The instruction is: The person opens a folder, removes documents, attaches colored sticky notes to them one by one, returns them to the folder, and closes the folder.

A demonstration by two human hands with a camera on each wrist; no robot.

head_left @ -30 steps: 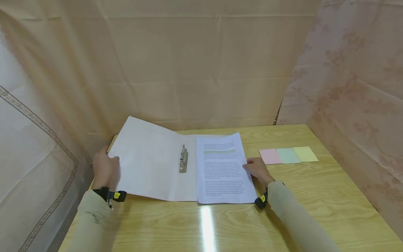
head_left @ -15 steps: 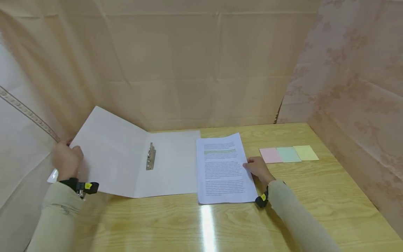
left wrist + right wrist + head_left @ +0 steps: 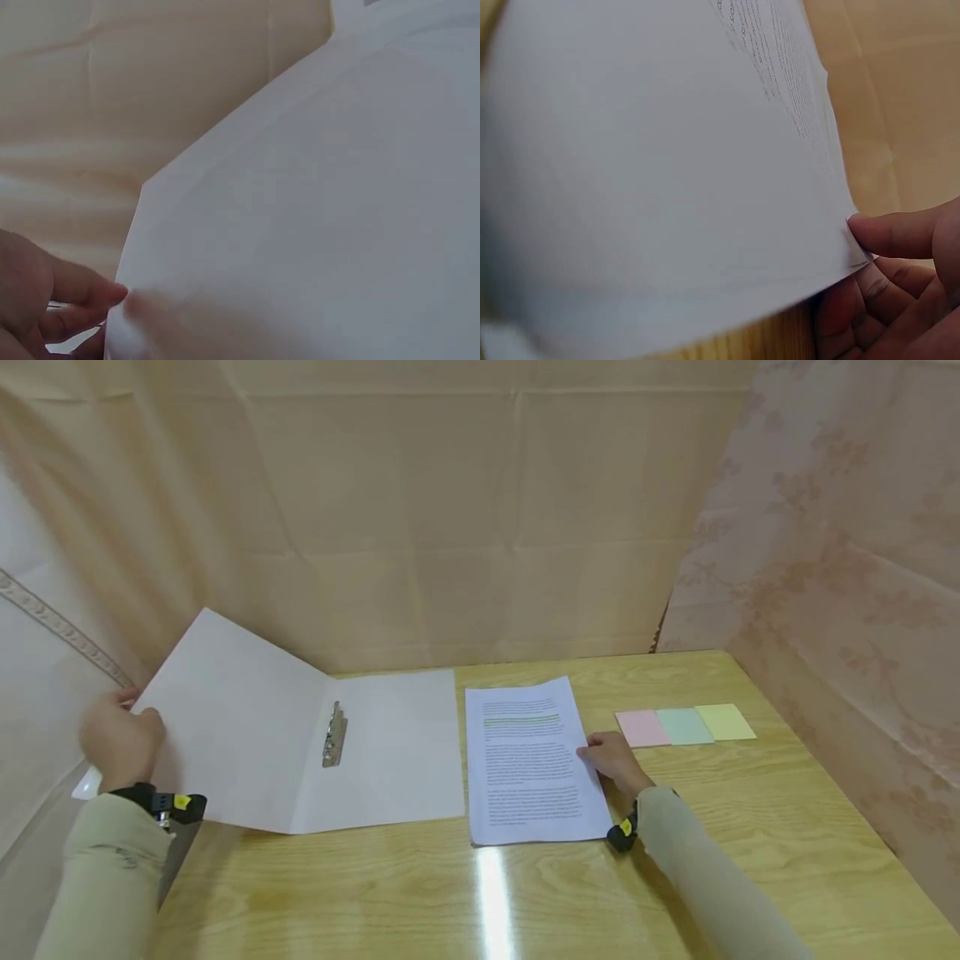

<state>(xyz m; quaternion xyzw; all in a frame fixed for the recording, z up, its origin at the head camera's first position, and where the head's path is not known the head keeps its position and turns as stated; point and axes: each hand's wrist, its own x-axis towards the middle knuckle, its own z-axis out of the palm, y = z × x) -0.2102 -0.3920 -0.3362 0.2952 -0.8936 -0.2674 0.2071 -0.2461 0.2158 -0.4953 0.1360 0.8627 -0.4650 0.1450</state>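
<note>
A white folder (image 3: 397, 752) lies spread wide on the left, its metal clip (image 3: 334, 735) near the spine and no sheets under it. My left hand (image 3: 122, 737) grips the outer edge of its cover, which slants up off the table; in the left wrist view the thumb (image 3: 90, 289) presses on that edge. Right of the folder is a stack of printed paper (image 3: 525, 768) with a green highlighted line near the top. My right hand (image 3: 613, 762) pinches the stack's right edge, thumb (image 3: 892, 232) on top and fingers (image 3: 885, 296) curled beneath.
Pink (image 3: 642, 728), green (image 3: 685, 726) and yellow (image 3: 724, 722) sticky notes lie in a row behind and right of my right hand. Beige cloth (image 3: 480, 527) hangs along the table's back edge. The wooden table (image 3: 375, 893) shows in front of the folder.
My left hand has moved left, drawing the folder out from beside and under the paper stack, so a strip of table now shows between them. The right hand and stack have stayed put.
</note>
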